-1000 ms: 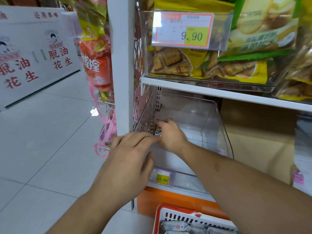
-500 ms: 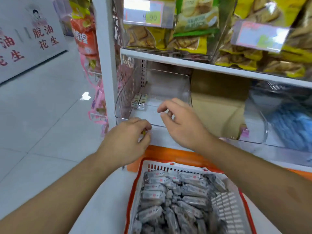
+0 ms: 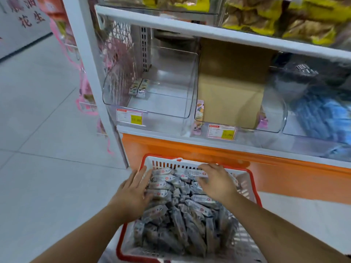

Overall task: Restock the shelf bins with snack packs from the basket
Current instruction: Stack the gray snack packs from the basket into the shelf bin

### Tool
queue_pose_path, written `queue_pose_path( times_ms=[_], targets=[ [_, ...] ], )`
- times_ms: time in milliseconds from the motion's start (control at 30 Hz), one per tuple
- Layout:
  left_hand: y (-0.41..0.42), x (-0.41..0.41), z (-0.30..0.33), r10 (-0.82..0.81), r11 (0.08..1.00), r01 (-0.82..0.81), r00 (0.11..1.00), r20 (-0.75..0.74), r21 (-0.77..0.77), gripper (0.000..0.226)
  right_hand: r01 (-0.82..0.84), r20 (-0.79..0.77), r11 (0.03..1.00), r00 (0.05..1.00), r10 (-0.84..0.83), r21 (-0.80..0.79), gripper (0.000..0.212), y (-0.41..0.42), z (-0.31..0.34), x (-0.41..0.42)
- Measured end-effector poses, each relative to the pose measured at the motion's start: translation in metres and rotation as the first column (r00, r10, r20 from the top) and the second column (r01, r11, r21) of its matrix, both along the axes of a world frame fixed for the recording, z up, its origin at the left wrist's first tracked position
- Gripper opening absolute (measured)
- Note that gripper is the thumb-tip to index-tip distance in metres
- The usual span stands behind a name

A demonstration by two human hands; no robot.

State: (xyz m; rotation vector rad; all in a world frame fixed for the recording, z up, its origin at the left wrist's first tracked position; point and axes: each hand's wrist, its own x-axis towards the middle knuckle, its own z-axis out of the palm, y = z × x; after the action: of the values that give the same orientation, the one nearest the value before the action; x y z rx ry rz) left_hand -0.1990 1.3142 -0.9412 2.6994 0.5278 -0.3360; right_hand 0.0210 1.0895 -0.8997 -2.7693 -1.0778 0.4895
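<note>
- The basket (image 3: pixel 253 182) sits on the floor (image 3: pixel 47 168), in front of the shelf (image 3: pixel 209 143) and below its front edge.
- Snack packs (image 3: pixel 176 211) fill the basket; the left hand (image 3: pixel 133 194) rests on them at its left rim, the right hand (image 3: pixel 216 182) near its far rim.
- On the shelf, the left bin (image 3: pixel 152 111) stands at the left end, with two packs (image 3: pixel 138 88) against its left wall.
- To its right stands the middle bin (image 3: pixel 273 128), with a cardboard box (image 3: pixel 231 88) in it.
- Price tags (image 3: pixel 130 115) hang on the bins' front walls.

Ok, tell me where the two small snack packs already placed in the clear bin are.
The two small snack packs stand at the back left of the clear plastic bin, leftmost on the lower shelf.
</note>
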Motion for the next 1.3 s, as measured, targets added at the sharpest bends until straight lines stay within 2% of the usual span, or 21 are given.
queue_pose_path(
  times_ms=[200, 367, 433, 500, 533, 600, 700, 767, 833, 900, 967, 1067, 1133, 1233, 1300],
  targets=[
    [-0.005, 0.001, -0.014, 0.047, 0.999, -0.047, 0.999, -0.011, -0.017, 0.081, 0.019, 0.148, 0.996, 0.989, -0.005, -0.092, 0.049, 0.006, -0.036, 0.003],
    [-0.004, 0.003, -0.007, 0.033, 0.999, -0.03, 0.996, -0.077, 0.029, 0.082, 0.015, 0.08, 1.0, 0.997, -0.014, -0.002, 0.045, 0.011, -0.033, -0.003],
    [-0.007, 0.006, 0.009, 0.033, 0.997, -0.025, 0.994, -0.102, 0.075, 0.081, -0.007, -0.018, 0.996, 1.0, 0.008, 0.085, 0.042, 0.018, -0.011, -0.006],
    [-0.011, 0.016, 0.038, 0.063, 0.998, -0.062, 0.994, -0.092, 0.014, 0.075, -0.054, -0.122, 0.99, 0.99, 0.07, 0.133, 0.042, 0.028, 0.019, -0.009],
    [-0.012, 0.024, 0.057, 0.101, 0.991, -0.107, 0.992, -0.078, -0.077, 0.067, -0.095, -0.142, 0.985, 0.983, 0.116, 0.146, 0.043, 0.033, 0.034, -0.011],
    [-0.012, 0.04, 0.099, 0.228, 0.916, -0.226, 0.973, -0.032, -0.332, 0.046, -0.182, -0.135, 0.962, 0.968, 0.212, 0.204, 0.044, 0.04, 0.065, -0.015],
    [-0.008, 0.057, 0.164, 0.413, 0.692, -0.309, 0.911, 0.007, -0.653, 0.017, -0.257, -0.076, 0.922, 0.954, 0.29, 0.291, 0.048, 0.041, 0.115, -0.018],
    [-0.005, 0.056, 0.198, 0.43, 0.526, -0.279, 0.902, -0.032, -0.803, 0.022, -0.321, 0.0, 0.891, 0.941, 0.339, 0.32, 0.06, 0.038, 0.145, -0.019],
    [-0.003, 0.049, 0.226, 0.38, 0.446, -0.192, 0.925, -0.009, -0.874, 0.025, -0.385, 0.081, 0.851, 0.92, 0.383, 0.356, 0.069, 0.035, 0.168, -0.021],
    [-0.004, 0.039, 0.243, 0.293, 0.448, -0.108, 0.956, 0.032, -0.887, 0.034, -0.427, 0.14, 0.811, 0.903, 0.406, 0.401, 0.071, 0.034, 0.184, -0.025],
    [-0.009, 0.033, 0.255, 0.24, 0.521, -0.062, 0.968, 0.076, -0.851, 0.036, -0.453, 0.185, 0.764, 0.89, 0.417, 0.459, 0.071, 0.036, 0.193, -0.029],
    [-0.013, 0.032, 0.265, 0.258, 0.603, -0.036, 0.954, 0.152, -0.797, 0.033, -0.469, 0.252, 0.726, 0.883, 0.396, 0.503, 0.07, 0.042, 0.199, -0.031],
    [-0.01, 0.034, 0.268, 0.314, 0.611, -0.045, 0.931, 0.189, -0.79, 0.033, -0.423, 0.25, 0.738, 0.906, 0.341, 0.525, 0.073, 0.044, 0.203, -0.03],
    [-0.002, 0.035, 0.267, 0.421, 0.598, -0.09, 0.881, 0.217, -0.796, 0.032, -0.169, 0.054, 0.756, 0.983, 0.175, 0.633, 0.074, 0.047, 0.207, -0.029],
    [0.0, 0.037, 0.264, 0.488, 0.601, -0.128, 0.84, 0.236, -0.789, 0.031, 0.022, -0.124, 0.68, 0.987, 0.101, 0.733, 0.068, 0.05, 0.209, -0.028]
  ],
)
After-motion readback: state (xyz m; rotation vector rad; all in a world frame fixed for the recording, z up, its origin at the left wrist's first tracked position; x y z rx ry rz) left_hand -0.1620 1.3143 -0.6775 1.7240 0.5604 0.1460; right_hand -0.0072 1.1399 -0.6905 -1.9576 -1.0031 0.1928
